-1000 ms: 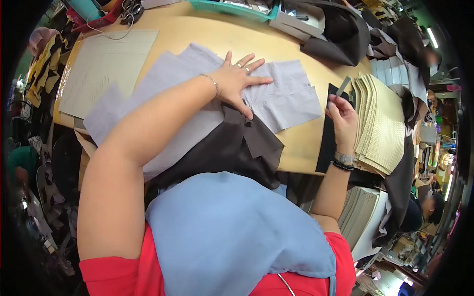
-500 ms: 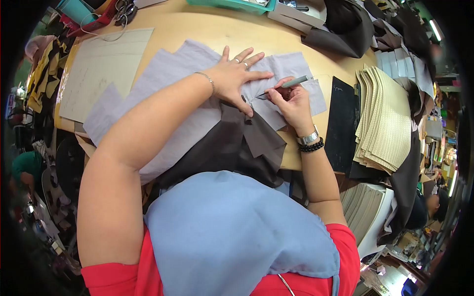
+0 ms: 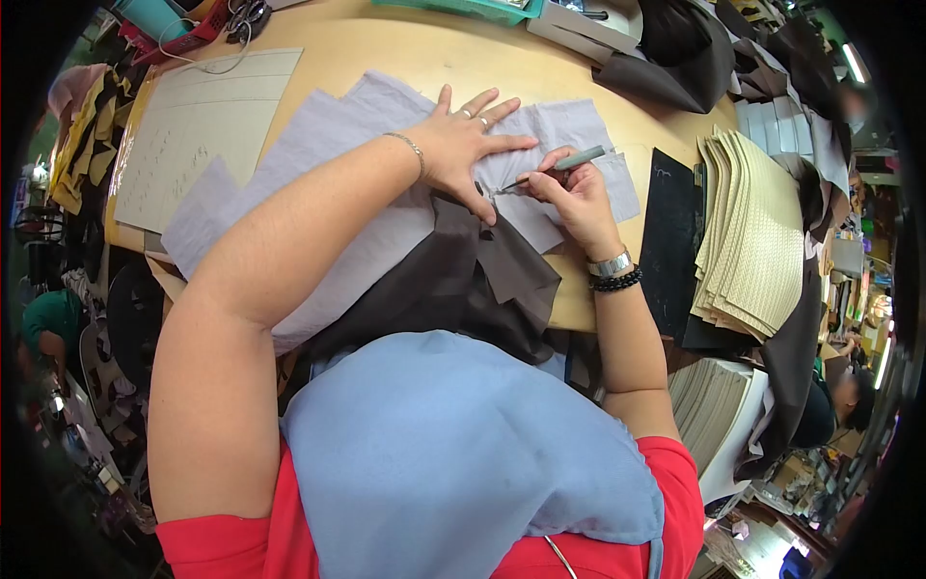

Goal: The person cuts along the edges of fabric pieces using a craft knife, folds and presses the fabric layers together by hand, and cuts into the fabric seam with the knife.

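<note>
My left hand (image 3: pixel 458 147) lies with its fingers spread over a pale lavender cloth (image 3: pixel 328 174). Its thumb presses near the top of a dark brown cloth (image 3: pixel 511 261), which hangs over the table edge toward my lap. In my right hand (image 3: pixel 584 205) is a slim pointed tool with a grey-green handle (image 3: pixel 579 159), pinched between thumb and fingers. Its thin dark tip points left at the cloth beside my left thumb, where the lavender and dark pieces meet. Whether the tip touches or pierces the cloth is too small to tell.
On the left lies a marked pale sheet (image 3: pixel 207 135). To the right are a black board (image 3: pixel 666 241) and a stack of cream textured sheets (image 3: pixel 748 232). Along the back stand a teal tray (image 3: pixel 463 10), a white box (image 3: pixel 588 34) and dark fabric (image 3: pixel 666 63).
My right hand and the tool have shifted slightly, with the tip slightly lower and further left. My left hand keeps nearly the same place on the cloth.
</note>
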`<action>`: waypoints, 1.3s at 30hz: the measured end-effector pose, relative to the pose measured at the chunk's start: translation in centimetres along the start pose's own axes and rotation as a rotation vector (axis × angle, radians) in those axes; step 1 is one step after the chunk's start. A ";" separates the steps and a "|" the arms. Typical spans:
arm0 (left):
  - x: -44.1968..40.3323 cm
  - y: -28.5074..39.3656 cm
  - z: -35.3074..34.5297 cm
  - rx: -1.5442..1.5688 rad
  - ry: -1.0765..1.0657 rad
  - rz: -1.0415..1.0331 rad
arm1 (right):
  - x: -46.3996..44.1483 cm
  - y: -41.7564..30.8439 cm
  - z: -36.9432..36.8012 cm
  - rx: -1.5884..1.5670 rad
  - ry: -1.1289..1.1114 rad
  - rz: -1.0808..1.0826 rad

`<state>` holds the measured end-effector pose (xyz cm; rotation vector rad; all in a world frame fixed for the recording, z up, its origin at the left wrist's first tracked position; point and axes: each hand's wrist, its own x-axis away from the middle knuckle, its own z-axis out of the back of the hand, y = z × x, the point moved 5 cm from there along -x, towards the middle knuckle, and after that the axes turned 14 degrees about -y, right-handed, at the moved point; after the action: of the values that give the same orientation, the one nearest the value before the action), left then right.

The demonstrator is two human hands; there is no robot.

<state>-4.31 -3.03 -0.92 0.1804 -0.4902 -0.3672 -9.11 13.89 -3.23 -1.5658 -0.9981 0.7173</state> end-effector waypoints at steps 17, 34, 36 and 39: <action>-0.4 -0.5 -0.4 0.083 0.031 -0.015 | 0.5 0.2 0.4 0.097 0.021 0.044; -0.7 -0.7 -0.3 0.204 -0.009 0.042 | 1.1 -0.2 0.3 0.118 0.058 0.120; -0.8 -0.7 -0.2 0.204 -0.010 0.044 | 1.0 0.0 0.4 0.149 0.066 0.109; -0.7 -0.7 -0.3 0.200 -0.010 0.048 | 0.9 0.2 0.3 0.213 0.072 0.104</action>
<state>-4.97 -3.33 -1.63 0.3599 -0.5398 -0.2724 -8.96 14.81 -3.40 -1.4545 -0.7657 0.8069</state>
